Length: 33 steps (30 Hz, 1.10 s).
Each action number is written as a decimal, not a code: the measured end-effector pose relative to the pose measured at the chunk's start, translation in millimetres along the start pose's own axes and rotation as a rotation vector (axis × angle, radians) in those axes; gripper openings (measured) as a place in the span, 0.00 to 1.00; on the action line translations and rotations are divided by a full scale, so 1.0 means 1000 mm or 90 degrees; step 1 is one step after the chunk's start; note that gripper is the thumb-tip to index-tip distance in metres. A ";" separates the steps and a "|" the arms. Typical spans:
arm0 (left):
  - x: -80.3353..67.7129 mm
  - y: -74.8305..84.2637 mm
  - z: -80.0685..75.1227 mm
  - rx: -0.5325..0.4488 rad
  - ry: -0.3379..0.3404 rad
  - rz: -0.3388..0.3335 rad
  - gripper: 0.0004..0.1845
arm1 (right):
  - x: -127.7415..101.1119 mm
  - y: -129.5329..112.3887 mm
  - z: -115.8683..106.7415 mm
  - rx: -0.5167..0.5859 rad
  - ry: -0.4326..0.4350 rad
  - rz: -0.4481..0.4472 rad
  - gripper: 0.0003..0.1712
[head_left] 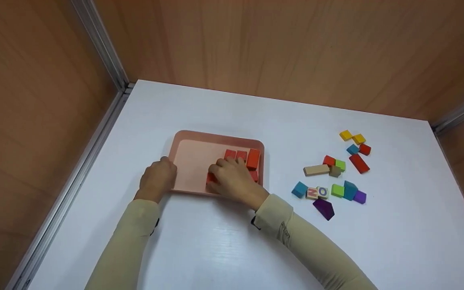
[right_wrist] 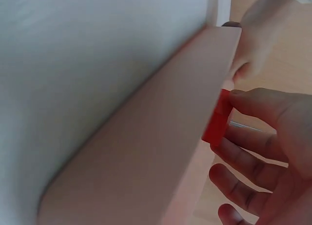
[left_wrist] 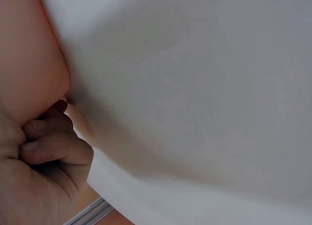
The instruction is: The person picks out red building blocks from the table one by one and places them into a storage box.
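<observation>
A shallow pink tray [head_left: 193, 163] lies on the white table, with several red blocks [head_left: 253, 159] gathered in its right part. My left hand [head_left: 158, 177] grips the tray's left edge; in the left wrist view its curled fingers [left_wrist: 63, 147] sit at the tray's corner. Reaching over the near rim, my right hand [head_left: 235, 179] is inside the tray. Between its thumb and fingers it pinches a red block [right_wrist: 218, 120], seen just above the rim in the right wrist view. That hand covers some of the blocks in the head view.
To the right of the tray lie scattered blocks: a blue cube [head_left: 299, 189], letter cubes [head_left: 312, 193], a purple block [head_left: 324, 209], a wooden bar [head_left: 316, 170], a red bar [head_left: 359, 163] and yellow cubes [head_left: 345, 135]. Wooden panels [head_left: 256, 48] stand behind and beside the table.
</observation>
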<state>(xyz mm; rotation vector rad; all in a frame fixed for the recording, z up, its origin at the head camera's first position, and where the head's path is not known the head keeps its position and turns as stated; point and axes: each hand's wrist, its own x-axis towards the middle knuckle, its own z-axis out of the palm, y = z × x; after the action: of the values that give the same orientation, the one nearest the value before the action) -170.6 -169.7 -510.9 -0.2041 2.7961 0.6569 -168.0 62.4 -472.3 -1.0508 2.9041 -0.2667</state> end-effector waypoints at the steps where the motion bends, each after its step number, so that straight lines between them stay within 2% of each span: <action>1: 0.000 0.000 0.000 -0.001 0.001 0.000 0.16 | 0.001 -0.001 0.002 0.002 -0.007 0.001 0.19; 4: 0.000 -0.001 0.000 0.026 -0.005 0.015 0.13 | 0.002 -0.001 0.008 0.006 -0.020 -0.001 0.20; 10: 0.000 0.000 -0.001 0.014 -0.011 0.002 0.15 | 0.002 0.000 0.014 -0.005 -0.035 -0.003 0.18; 16: 0.001 0.001 -0.001 0.051 -0.017 0.012 0.12 | 0.005 -0.001 0.015 -0.005 -0.047 0.007 0.19; 20: 0.001 0.002 0.000 0.018 -0.018 -0.013 0.14 | 0.004 0.001 0.013 0.009 -0.045 0.004 0.19; 27: 0.000 0.003 0.000 -0.015 -0.020 -0.035 0.18 | -0.003 0.018 -0.002 0.050 0.014 0.000 0.17; 33: -0.001 0.001 -0.001 0.002 -0.011 -0.006 0.15 | -0.018 0.052 -0.019 0.036 0.100 0.020 0.16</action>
<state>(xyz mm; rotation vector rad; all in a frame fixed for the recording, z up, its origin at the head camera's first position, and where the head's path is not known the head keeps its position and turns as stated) -170.3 -169.4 -508.9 -0.2109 2.7778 0.6496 -189.0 115.6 -463.1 -1.0200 3.0269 -0.4458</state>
